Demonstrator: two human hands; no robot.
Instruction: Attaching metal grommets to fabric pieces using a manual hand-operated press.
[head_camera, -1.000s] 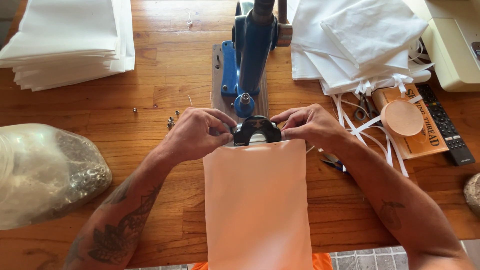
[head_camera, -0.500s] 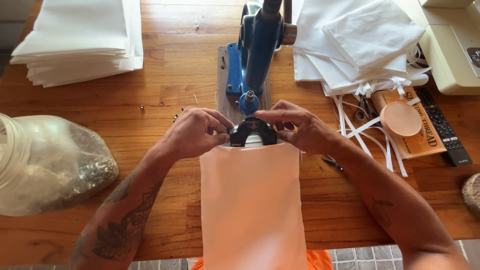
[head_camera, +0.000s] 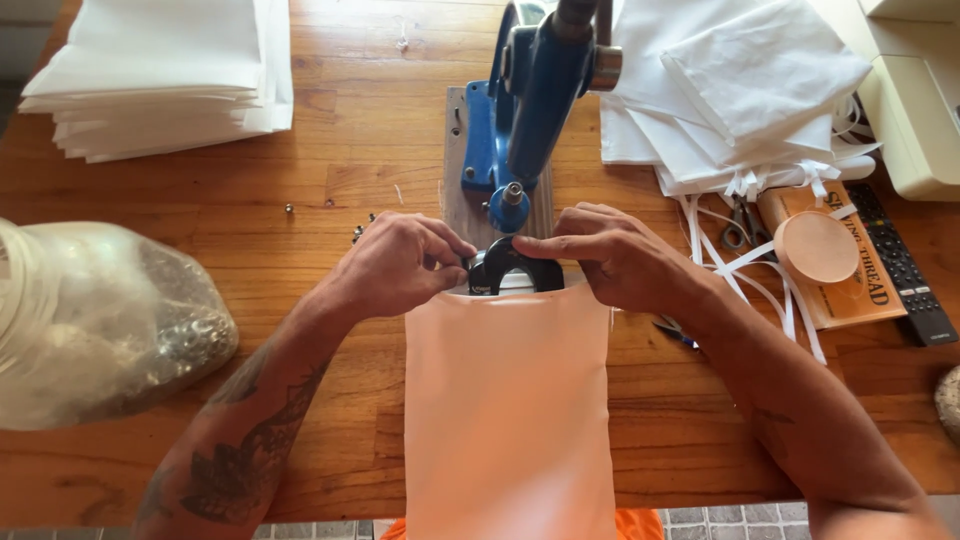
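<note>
Clear plastic bag (head_camera: 90, 330) of small metal eyelets (head_camera: 185, 335), left of hands.

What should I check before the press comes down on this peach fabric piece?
1. Left hand gripping the top edge of the peach fabric piece: ok.
2. Right hand gripping the same edge: ok.
3. Black curved die at the fabric's top middle: ok.
4. Die sits under the blue press head: cannot tell.
5. Fingers clear of the head: not ok, very close.
6. Eyelet loaded: cannot tell.

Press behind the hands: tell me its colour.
Blue press, seen in the head view.
</note>
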